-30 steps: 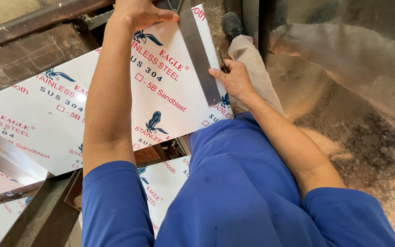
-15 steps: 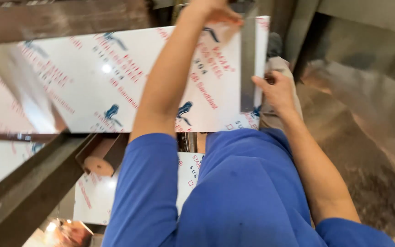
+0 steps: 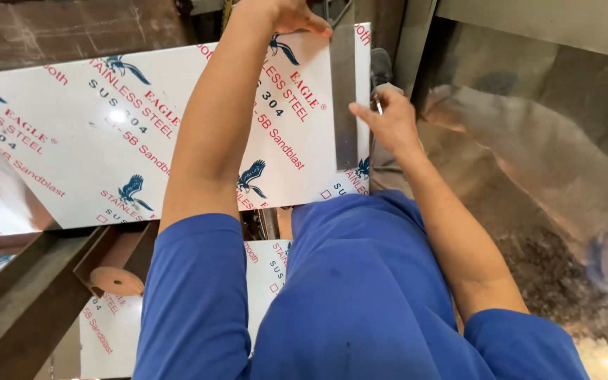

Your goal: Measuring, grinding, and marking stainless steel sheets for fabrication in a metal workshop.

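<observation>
A: Where do we find the ruler (image 3: pixel 344 98)?
B: It lies flat on the white sheet (image 3: pixel 107 141), near the sheet's right edge; its long axis runs from the far side towards the body, near enough straight up and down in the head view; the far end sits under the left hand (image 3: pixel 286 13), the near end points at the blue shirt (image 3: pixel 360 281).

A: And what are the hands doing?
B: The left hand presses down on the far end of the ruler, fingers curled over it, with the arm stretched across the sheet; the right hand (image 3: pixel 387 118) is just beside the ruler's right edge, about halfway along, fingers pinched narrowly round a small thin tool (image 3: pixel 376 105); we cannot tell what kind of tool it is, nor whether its tip touches the sheet.

A: How does the sheet itself lie?
B: Its long axis runs left to right, crosswise to the ruler; it rests over dark steel beams (image 3: pixel 29 295); a second printed sheet (image 3: pixel 107 331) lies lower, below the first; a small tan disc (image 3: pixel 117 281) sits beside a beam at lower left.
</observation>
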